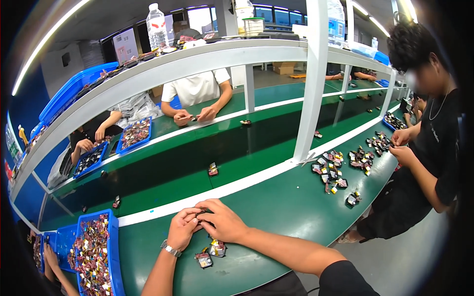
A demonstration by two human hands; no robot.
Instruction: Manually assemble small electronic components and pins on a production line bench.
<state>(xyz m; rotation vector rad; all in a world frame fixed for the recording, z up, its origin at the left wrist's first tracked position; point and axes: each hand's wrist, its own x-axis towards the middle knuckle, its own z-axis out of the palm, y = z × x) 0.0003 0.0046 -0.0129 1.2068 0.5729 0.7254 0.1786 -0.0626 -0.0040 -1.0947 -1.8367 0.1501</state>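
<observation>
My left hand (181, 230), with a metal watch at its wrist, and my right hand (225, 223) meet over the green worktop. Both are closed, their fingertips together on a small black part (199, 215) that they mostly cover; its exact kind does not show. Just below them on the worktop lie two small electronic assemblies, black-cased with reddish wires and pale labels: one assembly (217, 248) close under my right hand, the other assembly (203, 259) a little nearer to me.
A blue bin (114, 256) full of small wired parts stands at left. Several piles of assemblies (330, 170) lie at right, beside a standing co-worker (429, 133). Beyond a white rail, a green conveyor belt (163, 190) carries scattered pieces. A white post (312, 84) rises ahead; co-workers sit opposite.
</observation>
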